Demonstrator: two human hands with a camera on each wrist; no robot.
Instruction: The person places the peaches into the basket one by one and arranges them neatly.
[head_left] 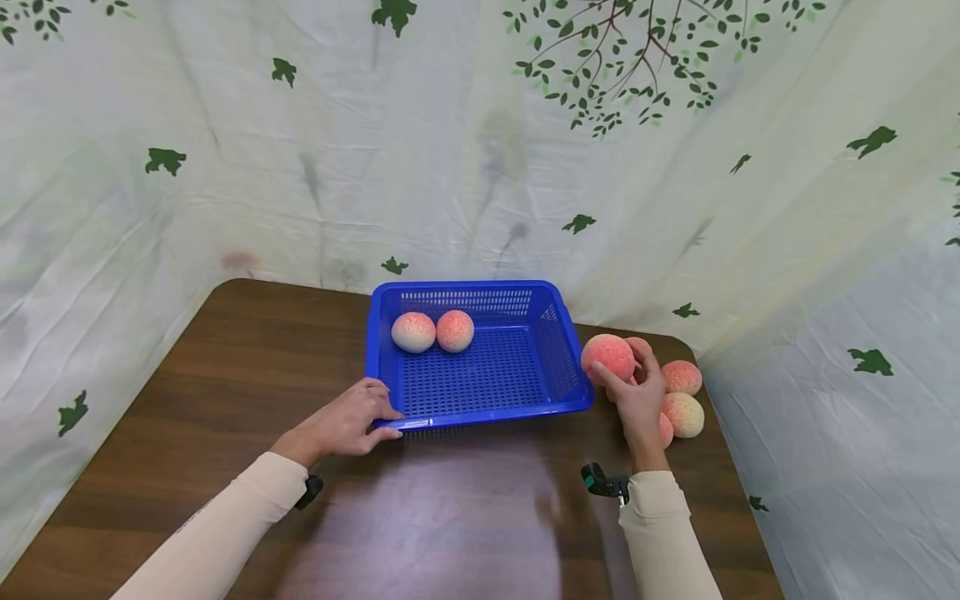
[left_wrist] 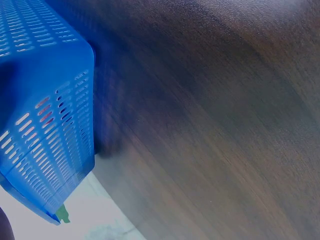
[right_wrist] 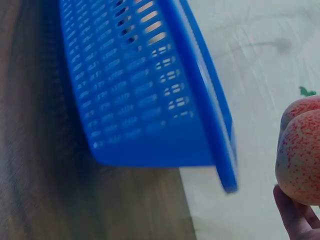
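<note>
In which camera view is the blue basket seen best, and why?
The head view: the blue basket shows its open inside and nearly all its rim, the left hand covering a little. The left wrist and right wrist views show only parts of its slotted sides and rim, cut by picture edges.

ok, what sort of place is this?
Probably a makeshift recording booth: leaf-printed pale cloth hangs around three sides of a wood-grain table, and the person wears dark devices at both wrists.

Free room above basket's right wall (head_left: pixel 557 350)
</note>
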